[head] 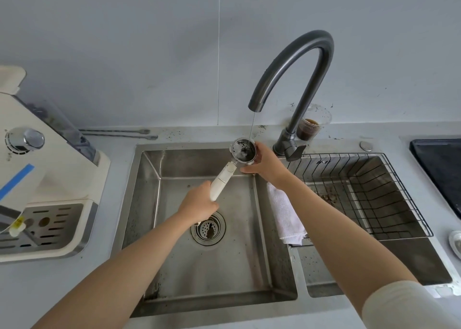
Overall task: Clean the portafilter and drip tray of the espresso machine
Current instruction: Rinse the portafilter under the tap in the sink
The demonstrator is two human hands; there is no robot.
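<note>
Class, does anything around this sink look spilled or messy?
Yes. Dark coffee grounds speckle the counter behind the tap, and more lie in the right basin under the wire basket. Some cling inside the portafilter.

A left hand (199, 202) grips the cream-handled steel portafilter (242, 151) under a thin stream from the dark gooseneck tap (294, 71), while the right hand (267, 162) cups its grounds-stained basket above the stainless sink (174, 266).

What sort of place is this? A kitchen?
Probably a kitchen or coffee corner: a steel double sink with a faucet, an espresso machine on the counter beside it, and a portafilter held under that faucet. Home or workplace, I cannot tell.
</note>
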